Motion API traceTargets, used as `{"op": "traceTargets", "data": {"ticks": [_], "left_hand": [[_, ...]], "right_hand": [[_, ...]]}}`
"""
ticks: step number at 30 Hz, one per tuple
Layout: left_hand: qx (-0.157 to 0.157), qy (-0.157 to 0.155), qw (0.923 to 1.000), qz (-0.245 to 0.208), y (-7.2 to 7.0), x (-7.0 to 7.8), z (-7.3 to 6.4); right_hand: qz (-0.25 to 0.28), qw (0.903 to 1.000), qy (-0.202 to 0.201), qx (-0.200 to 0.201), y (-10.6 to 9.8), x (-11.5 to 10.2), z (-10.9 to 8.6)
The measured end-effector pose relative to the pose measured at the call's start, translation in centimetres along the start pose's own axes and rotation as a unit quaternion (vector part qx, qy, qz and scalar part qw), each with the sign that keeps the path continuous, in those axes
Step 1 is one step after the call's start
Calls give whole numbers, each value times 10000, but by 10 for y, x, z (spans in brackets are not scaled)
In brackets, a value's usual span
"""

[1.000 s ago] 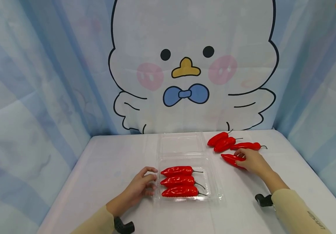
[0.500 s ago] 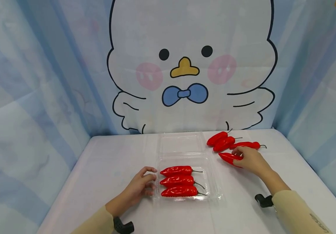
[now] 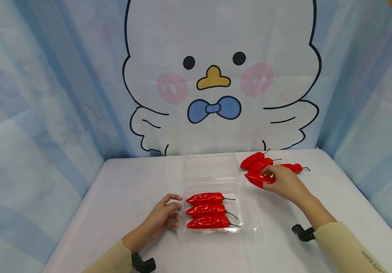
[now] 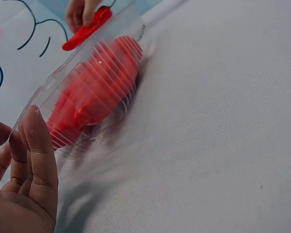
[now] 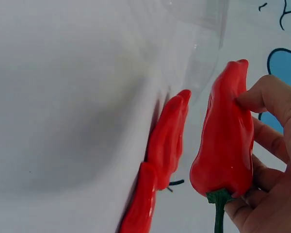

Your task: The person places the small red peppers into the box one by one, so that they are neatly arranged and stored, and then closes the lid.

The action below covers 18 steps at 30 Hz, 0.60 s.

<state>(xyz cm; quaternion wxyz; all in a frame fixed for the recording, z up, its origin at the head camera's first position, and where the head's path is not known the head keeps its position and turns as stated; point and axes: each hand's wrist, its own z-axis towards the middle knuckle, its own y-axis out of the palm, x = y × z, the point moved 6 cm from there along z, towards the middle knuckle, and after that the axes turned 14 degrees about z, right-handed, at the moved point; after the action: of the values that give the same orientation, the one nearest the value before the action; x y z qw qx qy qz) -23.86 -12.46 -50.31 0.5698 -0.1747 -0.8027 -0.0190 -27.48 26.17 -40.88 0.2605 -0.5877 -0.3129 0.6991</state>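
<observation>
My right hand pinches a red chili pepper between thumb and fingers, held above the table to the right of a clear plastic clamshell box. In the right wrist view this pepper is close, its green stem pointing down. Three red peppers lie side by side in the box, stems to the right. At the box's left edge, my left hand holds the rim. The left wrist view has its fingers around the box's rim.
Three more red peppers lie at the back right of the white table, partly behind the right hand. The box's clear lid lies folded back, open. A curtain with a cartoon bird stands behind.
My right hand has moved left with the pepper, lifting it away from its place near the other loose peppers. The left hand stays at the box's edge.
</observation>
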Motion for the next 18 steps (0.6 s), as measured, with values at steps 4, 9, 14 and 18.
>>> {"op": "traceTargets", "data": {"ticks": [4,9,14,18], "left_hand": [[14,-10,10000,-14,0,0,0],[-16,4,10000,-32,2,1,1],[26,9,10000,-5,1,1,0],[51,20,10000,21,1,3,-1]], "right_hand": [[17,9999,-153,-48,3,-17,-1],[53,9995,-251,-190,8,-33,-3],[64,9989,-346,-320,12,-46,-5],[41,9979,-459,-465,18,-54,-9]]}}
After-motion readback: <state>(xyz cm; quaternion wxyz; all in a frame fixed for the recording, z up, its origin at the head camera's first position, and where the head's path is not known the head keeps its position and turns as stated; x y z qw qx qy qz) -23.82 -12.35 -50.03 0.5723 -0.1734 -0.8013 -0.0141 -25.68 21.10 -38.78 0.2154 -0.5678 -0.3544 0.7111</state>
